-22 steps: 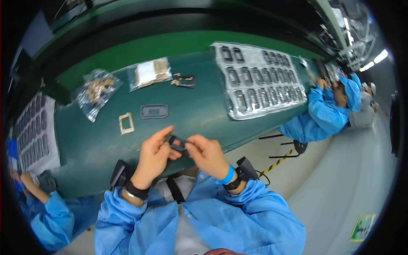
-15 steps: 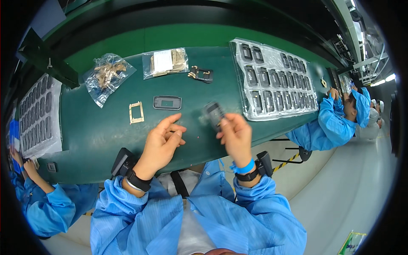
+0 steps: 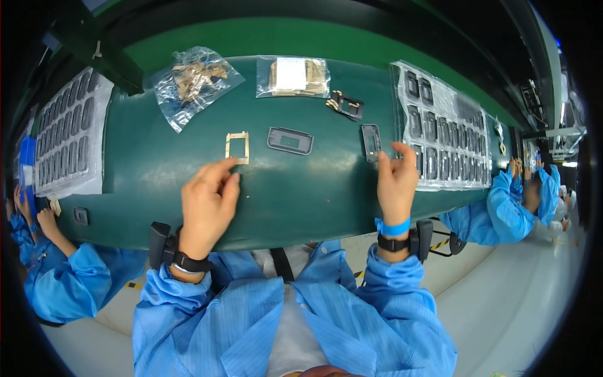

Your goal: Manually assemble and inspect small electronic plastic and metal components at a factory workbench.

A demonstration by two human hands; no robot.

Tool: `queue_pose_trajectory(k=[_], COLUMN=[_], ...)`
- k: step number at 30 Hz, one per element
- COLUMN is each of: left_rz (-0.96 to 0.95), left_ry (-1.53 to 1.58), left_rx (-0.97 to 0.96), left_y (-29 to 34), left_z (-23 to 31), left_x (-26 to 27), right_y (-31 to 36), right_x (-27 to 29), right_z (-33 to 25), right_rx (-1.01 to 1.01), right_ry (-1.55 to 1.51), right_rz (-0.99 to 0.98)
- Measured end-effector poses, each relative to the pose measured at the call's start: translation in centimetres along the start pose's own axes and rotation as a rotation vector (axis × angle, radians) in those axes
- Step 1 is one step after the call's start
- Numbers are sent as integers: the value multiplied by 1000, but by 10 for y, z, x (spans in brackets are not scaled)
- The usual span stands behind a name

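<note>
My left hand [image 3: 206, 204] reaches over the mat, its fingertips at the lower edge of a thin beige rectangular frame [image 3: 245, 147]. The thumb stands a little apart from the fingers. To the right of that frame lies a dark grey oblong casing with a window [image 3: 303, 149], tilted slightly. My right hand [image 3: 397, 188] is beside a second dark casing [image 3: 370, 133], which rests lengthwise on the mat. Its thumb is close to the casing's lower end, the index finger apart from it; the remaining fingers are partly hidden.
Farther back are a clear bag of crumpled beige scraps [image 3: 200, 85], a bag of stacked beige frames [image 3: 319, 78] and a black part with beige strips [image 3: 347, 108]. Trays of dark casings flank me, right [image 3: 447, 181] and left [image 3: 94, 135]. Co-workers in blue sit either side.
My right hand has moved right, and the casing it held now lies on the mat, released. The left hand has shifted left to the beige frame. The whole view has shifted somewhat.
</note>
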State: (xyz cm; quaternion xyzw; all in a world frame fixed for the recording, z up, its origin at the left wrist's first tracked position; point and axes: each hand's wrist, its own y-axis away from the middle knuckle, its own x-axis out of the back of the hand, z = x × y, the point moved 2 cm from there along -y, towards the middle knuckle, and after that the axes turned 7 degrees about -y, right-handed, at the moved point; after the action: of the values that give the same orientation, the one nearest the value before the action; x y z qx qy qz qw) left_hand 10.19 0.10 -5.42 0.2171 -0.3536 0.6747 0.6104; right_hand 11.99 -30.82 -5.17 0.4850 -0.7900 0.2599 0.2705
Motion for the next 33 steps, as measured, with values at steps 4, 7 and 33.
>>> queue_pose_trajectory(k=[4, 7, 33], left_rz=[50, 38, 27], left_ry=[-115, -166, -200], left_rx=[33, 24, -173], left_y=[-12, -17, -55], left_z=[-8, -10, 5], left_x=[8, 6, -13], right_y=[26, 24, 79], right_x=[-20, -58, -78], right_z=[-50, -84, -76], right_rx=[284, 576, 623], right_ry=[-212, -29, -77], right_rz=[-159, -205, -152])
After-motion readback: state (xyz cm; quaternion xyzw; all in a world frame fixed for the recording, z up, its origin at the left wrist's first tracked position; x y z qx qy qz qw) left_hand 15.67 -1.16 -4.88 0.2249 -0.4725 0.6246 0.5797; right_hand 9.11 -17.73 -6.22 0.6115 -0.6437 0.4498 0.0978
